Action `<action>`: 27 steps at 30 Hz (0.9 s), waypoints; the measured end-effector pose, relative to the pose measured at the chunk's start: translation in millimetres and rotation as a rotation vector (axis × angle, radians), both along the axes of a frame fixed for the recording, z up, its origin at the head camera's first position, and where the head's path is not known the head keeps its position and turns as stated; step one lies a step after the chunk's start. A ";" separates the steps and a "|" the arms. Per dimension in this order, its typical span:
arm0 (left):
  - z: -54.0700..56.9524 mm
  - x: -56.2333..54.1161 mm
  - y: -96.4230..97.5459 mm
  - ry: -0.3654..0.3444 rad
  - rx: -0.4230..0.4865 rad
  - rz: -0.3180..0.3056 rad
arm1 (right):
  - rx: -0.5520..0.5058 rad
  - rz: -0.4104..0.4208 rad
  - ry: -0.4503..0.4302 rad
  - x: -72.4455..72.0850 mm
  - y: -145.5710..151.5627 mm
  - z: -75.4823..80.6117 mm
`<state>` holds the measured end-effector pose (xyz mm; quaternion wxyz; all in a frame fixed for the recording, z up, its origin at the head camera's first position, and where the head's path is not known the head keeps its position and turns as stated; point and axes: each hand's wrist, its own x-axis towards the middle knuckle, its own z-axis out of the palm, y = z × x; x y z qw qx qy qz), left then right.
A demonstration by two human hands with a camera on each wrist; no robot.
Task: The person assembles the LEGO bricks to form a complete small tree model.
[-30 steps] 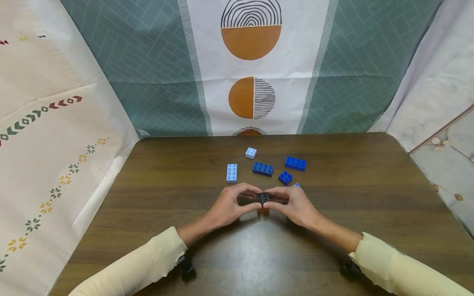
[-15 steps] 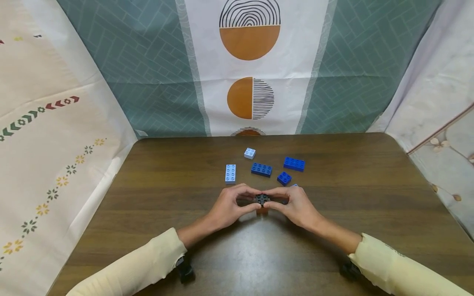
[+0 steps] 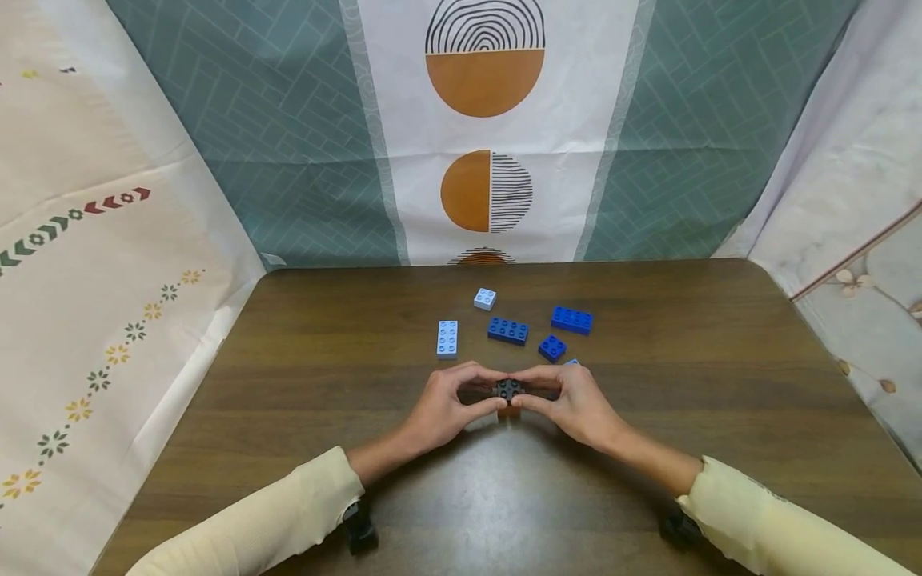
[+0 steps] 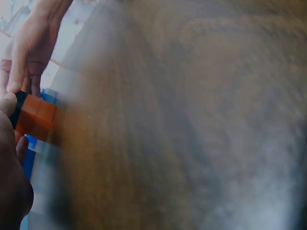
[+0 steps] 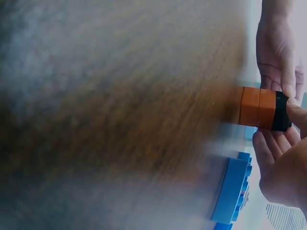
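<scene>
A black 2x2 building brick (image 3: pixel 509 390) with studs on top stands between the two hands near the middle of the table. Under it sit two orange bricks, a middle one (image 5: pixel 266 109) and a bottom one (image 5: pixel 249 105), making an upright stack on the table top. The left hand (image 3: pixel 446 404) pinches the black brick from its left side between thumb and fingers. From the other side, the right hand (image 3: pixel 576 404) pinches the same brick, thumb in front and fingers behind. Both thumbs nearly meet at its front face in the head view.
Beyond the hands lie a light blue long brick (image 3: pixel 447 340), a pale blue square brick (image 3: pixel 485 299), a dark blue long brick (image 3: pixel 507 331), a blue long brick (image 3: pixel 572 320) and a blue square brick (image 3: pixel 552 348). Another blue brick (image 3: pixel 572 362) is mostly hidden behind the right hand.
</scene>
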<state>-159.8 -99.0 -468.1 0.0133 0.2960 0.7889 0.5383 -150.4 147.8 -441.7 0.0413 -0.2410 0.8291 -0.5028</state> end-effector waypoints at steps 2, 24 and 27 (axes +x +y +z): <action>-2.3 -0.3 0.7 0.015 0.005 0.001 | -0.009 0.005 -0.009 0.2 0.5 -0.2; -5.1 2.1 3.1 0.083 -0.002 0.021 | -0.064 0.008 -0.059 -1.5 -0.3 -3.0; -5.3 1.9 3.9 0.094 -0.012 0.029 | -0.073 0.012 -0.076 -3.0 0.1 -3.2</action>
